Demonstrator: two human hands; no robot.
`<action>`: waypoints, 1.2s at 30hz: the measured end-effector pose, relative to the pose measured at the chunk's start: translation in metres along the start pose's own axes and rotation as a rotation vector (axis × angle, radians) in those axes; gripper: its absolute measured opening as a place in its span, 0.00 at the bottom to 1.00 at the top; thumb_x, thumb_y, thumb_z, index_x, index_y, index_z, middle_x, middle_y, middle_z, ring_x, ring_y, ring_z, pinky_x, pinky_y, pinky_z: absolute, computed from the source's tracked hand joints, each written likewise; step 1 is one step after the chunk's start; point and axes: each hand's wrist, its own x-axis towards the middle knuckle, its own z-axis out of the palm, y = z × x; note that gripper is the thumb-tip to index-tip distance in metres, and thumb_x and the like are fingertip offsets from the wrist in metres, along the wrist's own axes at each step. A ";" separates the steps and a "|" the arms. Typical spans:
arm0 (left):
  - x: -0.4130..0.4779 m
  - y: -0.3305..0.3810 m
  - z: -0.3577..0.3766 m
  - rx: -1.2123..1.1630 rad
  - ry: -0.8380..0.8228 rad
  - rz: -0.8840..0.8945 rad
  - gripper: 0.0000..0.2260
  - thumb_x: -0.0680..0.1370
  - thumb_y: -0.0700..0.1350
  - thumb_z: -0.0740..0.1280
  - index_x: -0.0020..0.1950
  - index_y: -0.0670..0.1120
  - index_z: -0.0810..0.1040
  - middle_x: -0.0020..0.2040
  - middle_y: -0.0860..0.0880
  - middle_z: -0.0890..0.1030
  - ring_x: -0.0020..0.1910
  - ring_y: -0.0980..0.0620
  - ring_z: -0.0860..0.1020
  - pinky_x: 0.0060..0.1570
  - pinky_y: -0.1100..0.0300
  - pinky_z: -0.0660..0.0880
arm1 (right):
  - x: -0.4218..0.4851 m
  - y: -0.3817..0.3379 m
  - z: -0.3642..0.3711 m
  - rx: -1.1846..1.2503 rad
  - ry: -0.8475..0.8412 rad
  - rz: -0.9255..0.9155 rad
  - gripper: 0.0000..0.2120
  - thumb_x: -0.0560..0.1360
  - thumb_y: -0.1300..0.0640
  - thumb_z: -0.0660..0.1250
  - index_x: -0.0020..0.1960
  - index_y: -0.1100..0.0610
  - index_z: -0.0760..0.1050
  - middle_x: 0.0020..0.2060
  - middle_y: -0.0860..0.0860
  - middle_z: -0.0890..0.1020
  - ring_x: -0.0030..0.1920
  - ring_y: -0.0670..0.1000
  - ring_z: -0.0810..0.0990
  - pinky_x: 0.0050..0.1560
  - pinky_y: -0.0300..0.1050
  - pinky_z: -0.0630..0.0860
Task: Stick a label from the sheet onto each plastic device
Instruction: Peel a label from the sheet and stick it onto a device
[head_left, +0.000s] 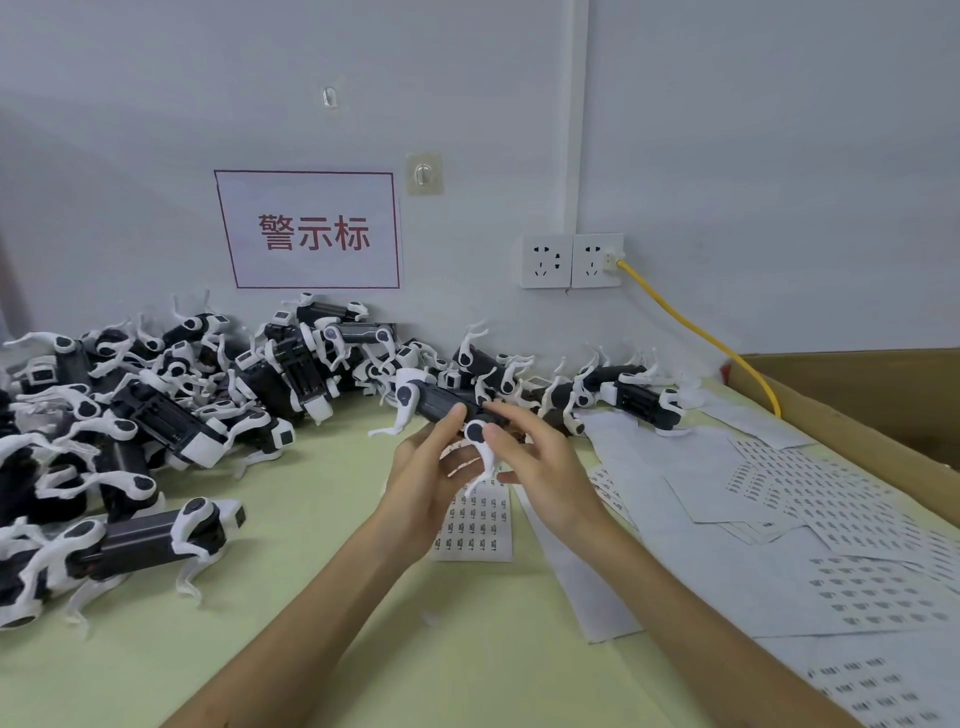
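Gripping black-white, dog-shaped plastic device (441, 402), left hand (421, 483).

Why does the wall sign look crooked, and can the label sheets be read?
Head view: the wide-angle lens skews the sign; the light is soft and even, without glare; the print on the sheets is too small and blurred to read, though the sign's big red characters are clear.
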 end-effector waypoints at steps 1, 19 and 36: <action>0.000 0.000 -0.001 0.022 -0.003 0.021 0.19 0.81 0.49 0.68 0.63 0.34 0.79 0.55 0.39 0.84 0.51 0.48 0.84 0.48 0.61 0.81 | 0.000 0.000 0.001 -0.003 -0.004 -0.015 0.17 0.80 0.50 0.67 0.69 0.49 0.75 0.63 0.45 0.80 0.59 0.47 0.81 0.62 0.56 0.78; 0.000 0.001 -0.002 0.154 -0.189 0.046 0.20 0.80 0.55 0.64 0.57 0.39 0.82 0.58 0.40 0.84 0.55 0.46 0.84 0.50 0.55 0.82 | 0.002 -0.003 -0.006 0.294 0.085 0.026 0.08 0.76 0.56 0.72 0.54 0.53 0.79 0.48 0.49 0.82 0.50 0.46 0.81 0.51 0.39 0.77; -0.008 -0.001 -0.001 0.580 -0.348 0.090 0.07 0.82 0.42 0.68 0.59 0.44 0.82 0.49 0.50 0.87 0.47 0.53 0.83 0.50 0.55 0.80 | 0.001 -0.009 -0.012 0.345 0.123 0.246 0.13 0.73 0.48 0.74 0.42 0.55 0.74 0.37 0.50 0.79 0.37 0.49 0.79 0.36 0.43 0.74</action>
